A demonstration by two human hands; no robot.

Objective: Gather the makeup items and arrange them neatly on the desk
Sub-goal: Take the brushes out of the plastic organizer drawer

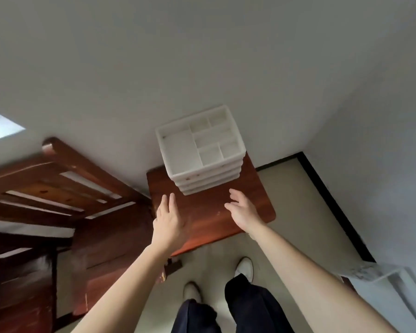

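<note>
- Barely started, I'd say: the organizer point(199, 150) stands at the back of the desk point(250, 210), against the wall point(202, 68), its top compartments bare; no makeup in sight.
- The left hand point(169, 222) and right hand point(244, 210) hover just before the organizer, fingers loose, holding nothing.
- The desk edge is close on the organizer's right; a wooden frame point(65, 164) crowds its left.

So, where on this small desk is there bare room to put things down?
The near half of the wooden desk is bare, between the white organizer and the front edge; the left hand and right hand hover over it. Bare strips also flank the organizer. The far part, by the wall, is crowded.
</note>
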